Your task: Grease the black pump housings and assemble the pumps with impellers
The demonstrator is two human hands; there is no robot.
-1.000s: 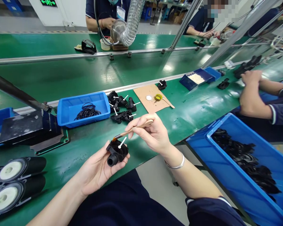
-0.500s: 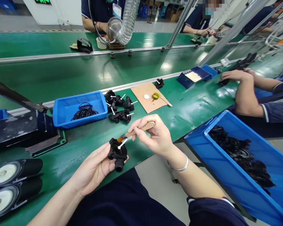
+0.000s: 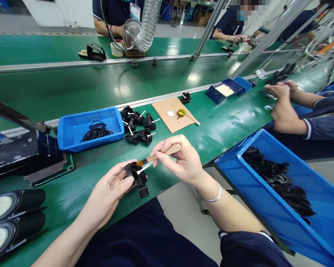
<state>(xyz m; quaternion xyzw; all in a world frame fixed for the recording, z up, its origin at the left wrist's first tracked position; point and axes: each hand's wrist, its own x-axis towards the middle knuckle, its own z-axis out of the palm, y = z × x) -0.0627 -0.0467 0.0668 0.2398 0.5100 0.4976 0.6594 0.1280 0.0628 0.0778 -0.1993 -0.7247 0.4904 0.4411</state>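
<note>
My left hand (image 3: 111,189) grips a round black plastic part (image 3: 141,181) with a short spout and a white stick rising from its middle. Pinched in my right hand (image 3: 178,159) is a wooden-handled brush (image 3: 167,151), its orange bristles at the upper rim of the part. Beyond my hands, several similar black parts (image 3: 139,135) with white sticks lie in a cluster. A cardboard sheet (image 3: 167,122) carries a small yellow container (image 3: 181,112), a white disc (image 3: 170,114) and a wooden stick (image 3: 193,119).
A blue tray (image 3: 69,129) with black rings stands left of the cluster. A large blue bin (image 3: 233,163) with black parts is at the right. Two black cylinders (image 3: 28,222) lie at the lower left. A co-worker's arms (image 3: 288,118) are at the right.
The black part has been turned and tilted in my left hand, whose thumb now lies over its near side. The brush has shifted slightly left along with it.
</note>
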